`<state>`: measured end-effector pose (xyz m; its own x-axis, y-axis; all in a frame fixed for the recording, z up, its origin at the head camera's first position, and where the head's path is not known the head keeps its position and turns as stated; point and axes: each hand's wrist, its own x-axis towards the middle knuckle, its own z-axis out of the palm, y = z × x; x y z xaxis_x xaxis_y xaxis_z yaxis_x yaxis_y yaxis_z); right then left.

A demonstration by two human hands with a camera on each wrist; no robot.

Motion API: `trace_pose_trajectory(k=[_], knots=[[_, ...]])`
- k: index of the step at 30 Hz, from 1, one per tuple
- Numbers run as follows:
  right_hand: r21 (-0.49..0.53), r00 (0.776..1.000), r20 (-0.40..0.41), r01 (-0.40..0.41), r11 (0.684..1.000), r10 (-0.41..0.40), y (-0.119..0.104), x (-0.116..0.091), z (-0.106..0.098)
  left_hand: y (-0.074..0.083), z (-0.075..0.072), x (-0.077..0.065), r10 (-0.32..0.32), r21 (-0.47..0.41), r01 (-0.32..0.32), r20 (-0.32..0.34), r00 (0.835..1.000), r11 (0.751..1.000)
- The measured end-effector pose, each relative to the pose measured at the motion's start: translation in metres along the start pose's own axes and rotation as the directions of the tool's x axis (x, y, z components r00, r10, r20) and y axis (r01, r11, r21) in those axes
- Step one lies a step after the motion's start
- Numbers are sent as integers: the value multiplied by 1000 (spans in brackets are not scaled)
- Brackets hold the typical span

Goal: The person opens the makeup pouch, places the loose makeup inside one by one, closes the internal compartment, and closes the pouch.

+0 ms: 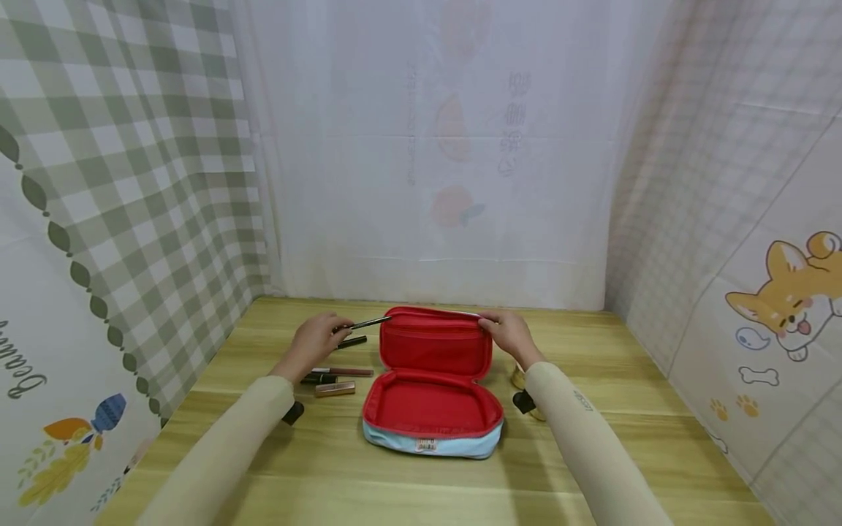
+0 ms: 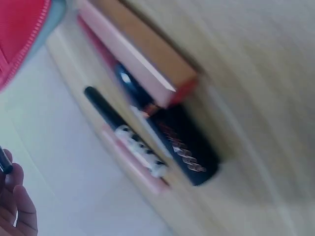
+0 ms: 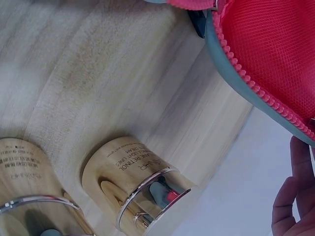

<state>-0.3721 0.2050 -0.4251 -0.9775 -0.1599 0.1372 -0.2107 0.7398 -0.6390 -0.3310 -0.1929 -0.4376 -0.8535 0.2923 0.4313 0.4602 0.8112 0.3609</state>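
An unzipped cosmetic bag, red inside and light blue outside, lies on the table with its lid standing up at the back. My left hand pinches a slim dark pencil-like stick, whose far end meets the lid's upper left corner. In the left wrist view only the stick's end shows between the fingers. My right hand grips the lid's upper right edge. In the right wrist view, the fingers are at the bag's grey-blue edge, beside red mesh.
Left of the bag lie a pinkish-gold box, a black tube, a black-and-white patterned pen and a pink stick. Two shiny gold containers, one nearer the bag and another, stand to its right. Curtains enclose the table.
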Motion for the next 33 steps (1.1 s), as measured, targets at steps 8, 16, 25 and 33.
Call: trace_pose_trajectory(k=[8, 16, 25, 33], knots=[[-9, 1000, 9, 5, 1000, -5, -2, -1, -1, 27, 7, 20, 129, 16, -128, -42, 991, 992], [-16, 1000, 9, 15, 1000, -15, -3, -1, 0, 46, 20, 35, 220, 86, -216, -33, 975, 973], [24, 1000, -10, 10, 1000, -10, -4, -4, 1, 61, 32, 45, 320, 195, -305, -54, 946, 932], [29, 996, -56, 74, 997, -73, -6, -10, 6, 66, 40, 46, 391, 302, -347, -97, 915, 888]])
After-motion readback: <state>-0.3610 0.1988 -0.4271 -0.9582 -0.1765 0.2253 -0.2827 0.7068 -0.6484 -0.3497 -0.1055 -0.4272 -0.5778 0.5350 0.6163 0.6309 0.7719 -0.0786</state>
